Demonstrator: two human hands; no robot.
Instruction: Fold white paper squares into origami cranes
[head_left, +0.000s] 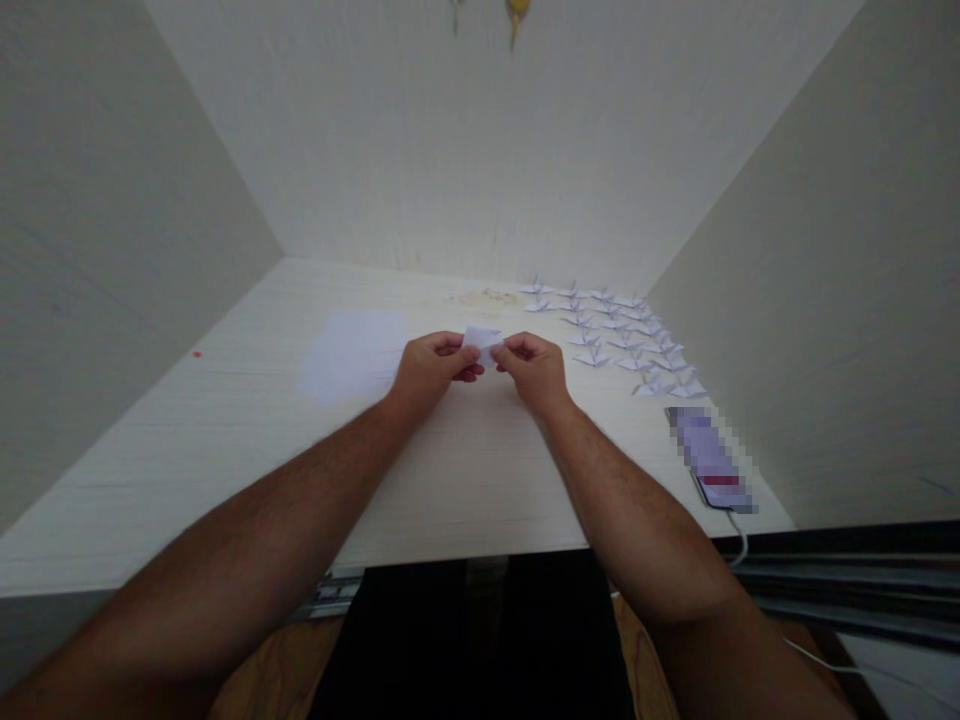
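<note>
Both sets of fingers pinch a small folded paper just above the middle of the bench, its long axis running side to side, left hand and right hand equally near.

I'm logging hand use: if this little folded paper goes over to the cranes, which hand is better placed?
Right, probably. The right hand pinches the folded paper on the side facing the paper cranes, which lie on the table to its right; the left hand would have to cross over.
</note>
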